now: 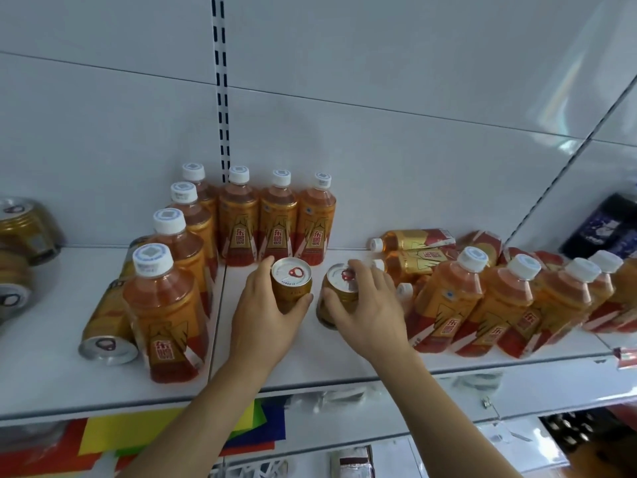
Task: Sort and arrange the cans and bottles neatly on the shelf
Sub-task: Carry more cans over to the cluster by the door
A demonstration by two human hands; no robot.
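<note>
White shelf (310, 360) against a white back panel, left hand (265, 319) wrapped around an upright gold can (291, 284), right hand (365, 315) gripping a second can (339, 291) just beside, orange bottles (275, 222) standing behind

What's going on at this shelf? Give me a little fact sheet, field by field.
setting: white metal shelf
left hand: grips an upright gold drink can
right hand: grips a second gold can, tilted
back row: upright amber plastic bottles with white caps
left column: same bottles, upright
lying flat: bottles at right rear; a gold can at far left
right group: leaning bottles
</note>
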